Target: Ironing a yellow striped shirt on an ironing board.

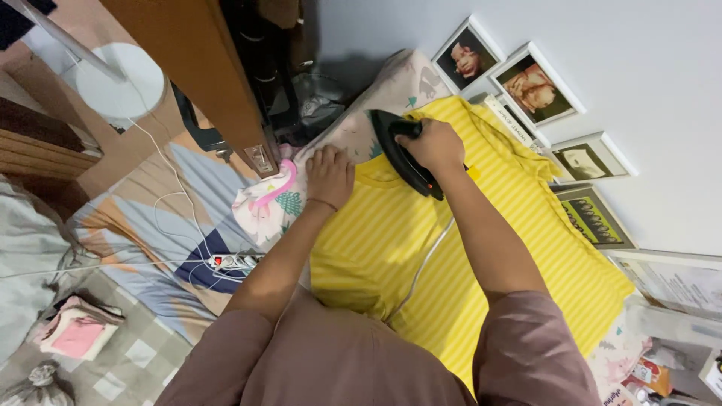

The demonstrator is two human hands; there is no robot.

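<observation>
Far left: grey bedding (26, 248) bunched at the frame edge; below it a folded pink and white cloth stack (75, 332) on a checked mat (143, 353).

Left of centre: white power strip (235, 261) with a red switch lit, lying on a patterned floor covering of blue, orange and beige (143, 225); thin white cords run from it. Above, a brown wooden panel (192, 68) leans across the view.

Centre: padded ironing surface with a printed pink and green pattern (274, 199). Left hand (329, 174) lies flat, palm down, fingers spread and holding nothing, pressing on the near edge of the yellow striped shirt (391, 248) where it meets the printed cover.

Centre right: right hand (430, 144) closed in a full grip around the handle of the black iron (400, 154). The iron rests sole down on the upper part of the shirt, just beside the left hand, a small red light showing at its side. A white cord (421, 267) trails from it down across the shirt toward the person.

The shirt spreads flat beneath both forearms, extending right and downward well past the hands.

Right: several white-framed pictures (535, 84) propped along the base of a pale wall (662, 90); papers and small packages (662, 368) in the lower corner.
</observation>
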